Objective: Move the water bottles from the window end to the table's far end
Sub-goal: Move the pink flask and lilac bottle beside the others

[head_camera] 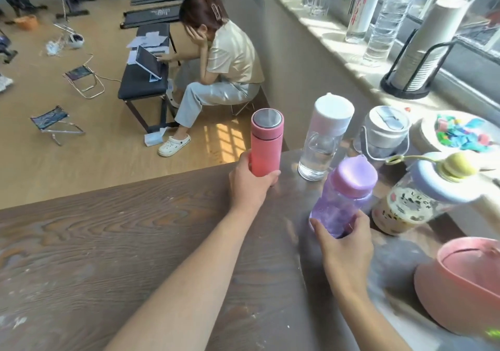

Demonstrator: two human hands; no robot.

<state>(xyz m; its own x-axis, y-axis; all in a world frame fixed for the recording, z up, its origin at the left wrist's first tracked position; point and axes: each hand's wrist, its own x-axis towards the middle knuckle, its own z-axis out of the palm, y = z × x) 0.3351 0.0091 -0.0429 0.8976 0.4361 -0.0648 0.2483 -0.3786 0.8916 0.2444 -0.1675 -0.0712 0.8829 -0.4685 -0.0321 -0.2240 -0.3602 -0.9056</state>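
Observation:
My left hand [250,181] grips the lower half of an upright pink flask [266,141] with a steel cap, at the table's edge. My right hand [345,245] holds the base of a purple bottle [345,196], which leans to the right. Behind them stand a clear bottle with a white lid [324,137] and a grey-lidded jug with a handle [384,131]. A patterned bottle with a blue lid and yellow knob [414,202] lies tilted at the right.
The dark wooden table [121,242] stretches left and toward me. A pink bowl [465,283] sits at the right edge, a bowl of coloured pieces [465,134] behind. On the windowsill stand clear bottles [389,18] and a cup stack in a black holder [422,50]. A person sits on the floor side beyond the table.

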